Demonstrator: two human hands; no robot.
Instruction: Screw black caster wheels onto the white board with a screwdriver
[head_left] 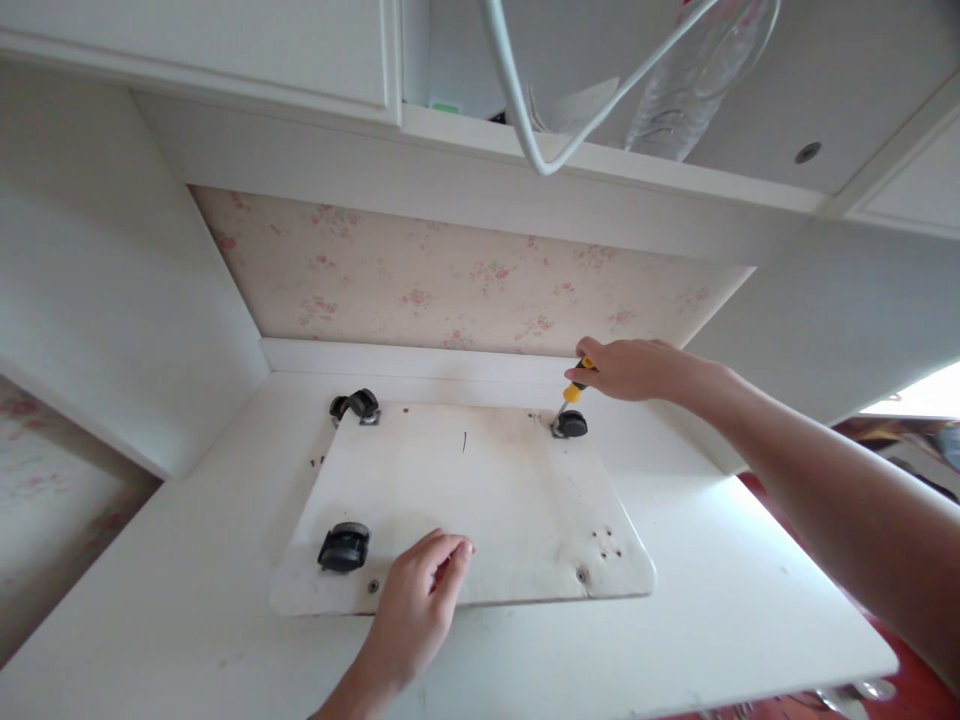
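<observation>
My right hand (619, 368) grips a screwdriver (577, 384) with a yellow and black handle. Its shaft slants down to the mounting plate of a black caster wheel (574, 424) at the back right of a white board (480, 500). Over the board's front edge, my left hand (421, 590) is closed, fingers curled and thumb pressed against them; whatever may be inside is hidden. More black casters sit at the back left (364, 404) and front left (345, 547) of the board. Bare screw holes (606, 542) mark its front right corner.
The board lies on a white desktop (720, 600) between white side panels. Another black caster (339, 408) is beside the back left one, with small screws (316, 462) nearby. Overhead, a white cable (541, 160) hangs before a shelf holding a clear plastic bottle (694, 85).
</observation>
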